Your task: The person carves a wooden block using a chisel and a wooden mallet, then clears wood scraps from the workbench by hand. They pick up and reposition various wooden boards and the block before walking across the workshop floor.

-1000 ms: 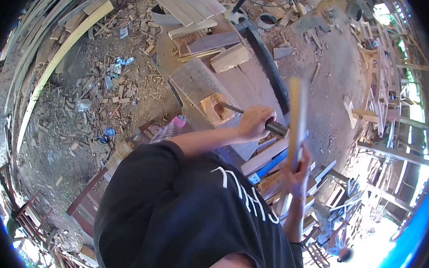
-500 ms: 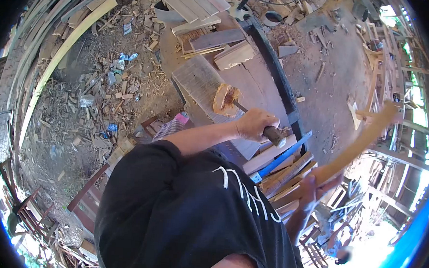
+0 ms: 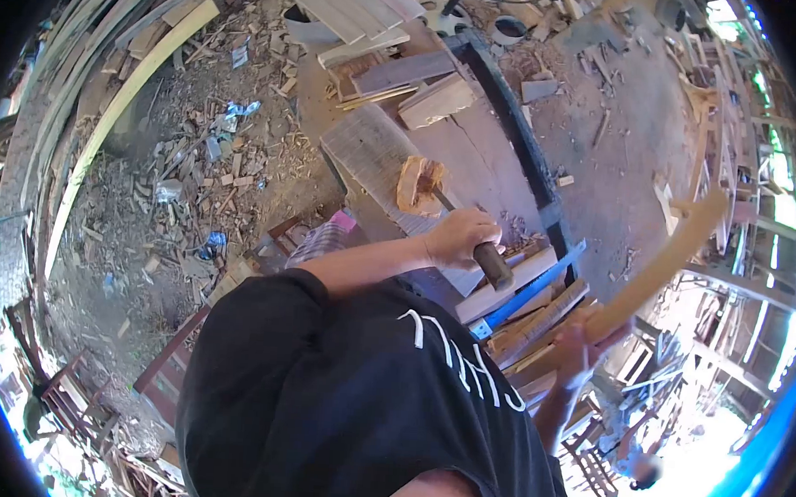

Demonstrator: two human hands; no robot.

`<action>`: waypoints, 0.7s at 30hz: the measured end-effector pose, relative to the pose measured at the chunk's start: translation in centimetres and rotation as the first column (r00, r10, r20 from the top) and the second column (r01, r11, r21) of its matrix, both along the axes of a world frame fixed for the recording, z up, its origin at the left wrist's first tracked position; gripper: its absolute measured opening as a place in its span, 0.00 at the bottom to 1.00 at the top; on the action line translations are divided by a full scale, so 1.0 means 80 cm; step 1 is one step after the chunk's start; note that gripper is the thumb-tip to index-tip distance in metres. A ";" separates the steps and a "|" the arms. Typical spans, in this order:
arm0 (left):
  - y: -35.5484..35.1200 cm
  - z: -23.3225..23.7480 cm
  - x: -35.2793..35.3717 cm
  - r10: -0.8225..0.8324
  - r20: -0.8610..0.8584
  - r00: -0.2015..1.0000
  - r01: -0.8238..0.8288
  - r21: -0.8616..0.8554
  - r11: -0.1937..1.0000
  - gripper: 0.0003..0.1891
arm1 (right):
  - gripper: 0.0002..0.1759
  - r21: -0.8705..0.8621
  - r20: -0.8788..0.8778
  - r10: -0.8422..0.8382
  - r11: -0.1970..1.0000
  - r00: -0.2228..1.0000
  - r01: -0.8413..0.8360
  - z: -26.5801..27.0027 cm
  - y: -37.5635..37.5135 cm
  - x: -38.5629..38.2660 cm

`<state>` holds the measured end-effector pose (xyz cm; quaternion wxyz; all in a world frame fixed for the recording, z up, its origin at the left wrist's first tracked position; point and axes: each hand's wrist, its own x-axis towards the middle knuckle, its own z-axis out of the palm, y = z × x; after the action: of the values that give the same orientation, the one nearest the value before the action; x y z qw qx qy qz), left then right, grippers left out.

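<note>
My left hand [image 3: 457,239] is wrapped round a chisel [image 3: 492,266], its dark handle towards my body. The chisel's blade reaches a small hollowed wood block [image 3: 419,186], whose cavity hides the tip. Under the block lies a wide grey-brown board [image 3: 364,144]. Off to the right, my right hand [image 3: 580,341] grips a long pale wooden club [image 3: 663,262], raised away from the chisel and slightly blurred.
Planks [image 3: 352,3] and cut blocks [image 3: 437,100] lie beyond the board. A blue handsaw [image 3: 531,291] rests by wood strips near my body. Scraps and chips litter the ground [image 3: 152,137]. Striped cloth [image 3: 319,244] shows left of the board. Another person [image 3: 632,463] seems visible at lower right.
My left hand has shifted slightly left, and the chisel's handle end has moved down and left. The club has moved a little left. The block stays on the board.
</note>
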<state>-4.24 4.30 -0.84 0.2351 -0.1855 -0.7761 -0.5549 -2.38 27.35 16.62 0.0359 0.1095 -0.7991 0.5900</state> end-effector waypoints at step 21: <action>-0.009 0.007 -0.009 0.014 0.167 0.986 -0.031 0.097 0.995 0.12 | 0.51 0.068 0.041 0.107 0.992 0.993 -0.110 -0.022 -0.008 0.007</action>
<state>-4.97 3.60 -0.29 0.1847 -0.1177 -0.7664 -0.6038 -1.81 26.74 14.83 -0.0148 0.1431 -0.8127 0.5647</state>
